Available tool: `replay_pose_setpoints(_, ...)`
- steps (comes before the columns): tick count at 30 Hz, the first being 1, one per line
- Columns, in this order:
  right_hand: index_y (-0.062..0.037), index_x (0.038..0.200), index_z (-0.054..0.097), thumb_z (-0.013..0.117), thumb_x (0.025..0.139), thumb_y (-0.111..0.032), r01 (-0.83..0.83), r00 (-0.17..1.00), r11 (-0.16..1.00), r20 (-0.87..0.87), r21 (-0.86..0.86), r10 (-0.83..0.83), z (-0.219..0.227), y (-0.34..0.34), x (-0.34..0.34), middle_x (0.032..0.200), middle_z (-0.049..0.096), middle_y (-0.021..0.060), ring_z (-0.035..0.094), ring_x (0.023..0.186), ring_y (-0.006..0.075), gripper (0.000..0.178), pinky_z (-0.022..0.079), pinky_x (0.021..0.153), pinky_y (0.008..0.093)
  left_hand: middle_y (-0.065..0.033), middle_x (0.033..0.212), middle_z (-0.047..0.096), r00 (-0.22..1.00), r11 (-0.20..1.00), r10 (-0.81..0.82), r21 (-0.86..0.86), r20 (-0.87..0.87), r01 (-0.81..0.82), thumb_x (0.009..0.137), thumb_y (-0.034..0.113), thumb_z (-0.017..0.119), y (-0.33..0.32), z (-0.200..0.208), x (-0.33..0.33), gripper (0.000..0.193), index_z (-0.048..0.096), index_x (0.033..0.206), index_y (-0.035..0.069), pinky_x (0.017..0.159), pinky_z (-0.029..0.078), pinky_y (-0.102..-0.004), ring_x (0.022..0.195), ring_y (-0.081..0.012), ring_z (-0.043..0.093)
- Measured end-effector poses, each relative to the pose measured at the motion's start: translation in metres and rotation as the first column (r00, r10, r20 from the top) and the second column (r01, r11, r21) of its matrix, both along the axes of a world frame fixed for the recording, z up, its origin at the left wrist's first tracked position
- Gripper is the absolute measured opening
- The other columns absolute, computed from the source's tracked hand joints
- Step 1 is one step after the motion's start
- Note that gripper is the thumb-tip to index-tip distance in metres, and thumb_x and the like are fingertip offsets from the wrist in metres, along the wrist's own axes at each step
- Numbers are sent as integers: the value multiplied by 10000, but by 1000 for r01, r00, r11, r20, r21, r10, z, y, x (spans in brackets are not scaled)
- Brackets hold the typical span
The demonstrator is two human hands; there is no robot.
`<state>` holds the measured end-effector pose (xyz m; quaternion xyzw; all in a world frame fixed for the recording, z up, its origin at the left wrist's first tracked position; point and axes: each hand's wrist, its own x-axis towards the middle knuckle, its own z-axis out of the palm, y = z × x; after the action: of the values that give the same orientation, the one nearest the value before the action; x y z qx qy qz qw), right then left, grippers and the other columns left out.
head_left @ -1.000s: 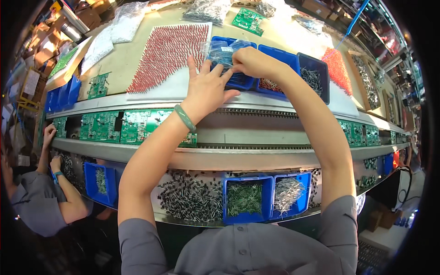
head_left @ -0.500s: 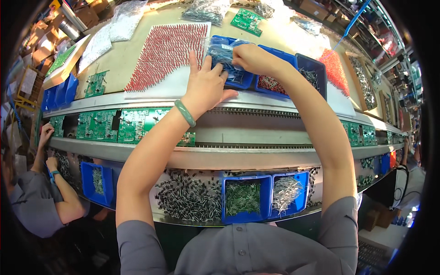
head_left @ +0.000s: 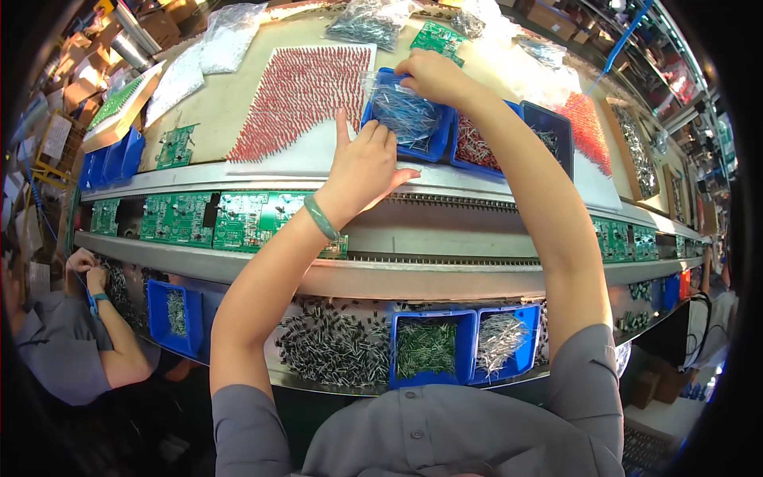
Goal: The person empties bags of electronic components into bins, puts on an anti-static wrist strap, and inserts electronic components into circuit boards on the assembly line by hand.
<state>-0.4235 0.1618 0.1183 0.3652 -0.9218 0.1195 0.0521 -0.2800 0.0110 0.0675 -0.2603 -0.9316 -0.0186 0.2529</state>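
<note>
While both my arms stretched forward over the conveyor rail point(head_left: 493, 208), my right hand point(head_left: 433, 75) curled its fingers shut on the far edge of a clear bag of wire parts point(head_left: 404, 111), which lay in the blue tray point(head_left: 433, 143) on the far shelf, just right of the sheet of red parts point(head_left: 298, 95). My left hand point(head_left: 364, 163) rested near the tray's near-left corner, fingers spread and pointing away from me, thumb out to the right, gripping nothing. A green bracelet point(head_left: 322, 217) sat on that wrist. Green circuit boards point(head_left: 211, 219) lay on the rail under my left forearm.
</note>
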Motion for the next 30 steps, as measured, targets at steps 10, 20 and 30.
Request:
replay_pose_setpoints(10, -78, 874, 636, 576, 796, -198, 123, 982, 987, -134, -101, -136, 19, 25, 9, 800, 644, 127, 613, 765, 316, 155, 478, 691, 405, -89, 1057, 545, 991, 999, 35, -2, 130, -35, 756, 461, 613, 3, 7, -1, 505, 600, 974, 6, 982, 211, -635, 1060, -221, 502)
replay_pose_setpoints(20, -46, 980, 635, 606, 807, -223, 159, 978, 946, -88, -282, -191, 14, 24, 42, 741, 629, 131, 602, 710, 279, 249, 469, 670, 353, -107, 923, 601, 999, 988, 26, 150, 25, -29, 810, 295, 610, -15, 18, -19, 275, 645, 823, 23, 946, 331, -537, 932, -256, 562)
replay_pose_setpoints(30, -92, 847, 693, 609, 776, -243, 178, 981, 894, 2, -412, -195, 29, 15, 41, 723, 640, 138, 621, 716, 304, 187, 481, 668, 389, -146, 699, 646, 811, 626, -57, 653, 583, -426, 722, 42, 617, -13, 6, -21, 416, 550, 1114, -82, 563, 508, -289, 552, -172, 650)
